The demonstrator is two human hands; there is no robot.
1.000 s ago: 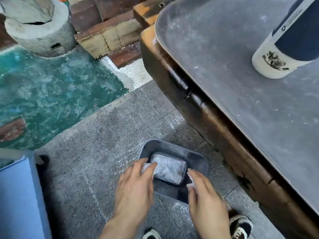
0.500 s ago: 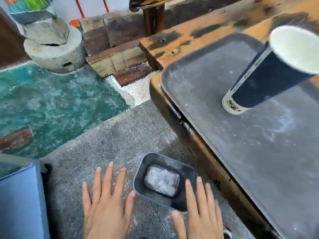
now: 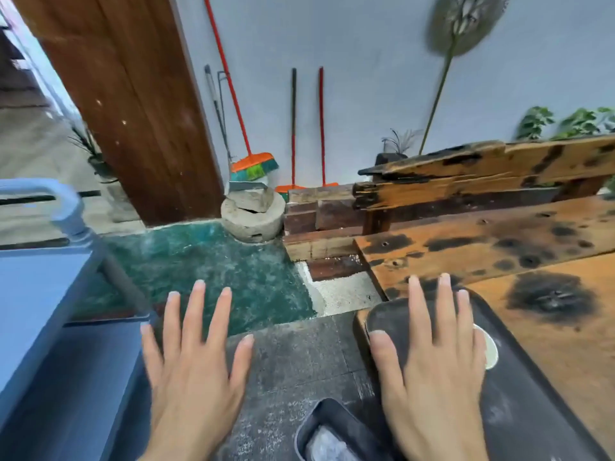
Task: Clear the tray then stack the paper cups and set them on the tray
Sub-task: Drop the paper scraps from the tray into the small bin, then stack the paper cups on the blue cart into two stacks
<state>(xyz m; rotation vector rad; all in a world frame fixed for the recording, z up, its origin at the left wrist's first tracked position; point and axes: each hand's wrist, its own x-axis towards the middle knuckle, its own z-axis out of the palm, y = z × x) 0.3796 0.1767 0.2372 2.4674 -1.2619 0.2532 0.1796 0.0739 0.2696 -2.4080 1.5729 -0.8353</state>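
A dark grey tray [image 3: 519, 400] lies on the wooden table at the lower right. My right hand [image 3: 432, 367] hovers flat over its near-left corner, fingers spread, holding nothing. Just a white curved sliver of a paper cup's rim [image 3: 490, 350] peeks out from behind that hand. My left hand [image 3: 194, 367] is spread open over the stone floor, empty. A small dark bin [image 3: 336, 430] with crumpled clear wrap inside stands on the floor between my hands, at the bottom edge.
The scorched wooden table [image 3: 499, 247] and a bench back fill the right. A blue cart [image 3: 50, 311] stands at the left. Ahead are a green floor patch [image 3: 216, 261], a stone block [image 3: 253, 217], brooms against the wall and a wooden door.
The camera has tilted up from the floor toward the wall. Both hands let go of the bin, opened flat and rose; the right one now sits over the tray's corner.
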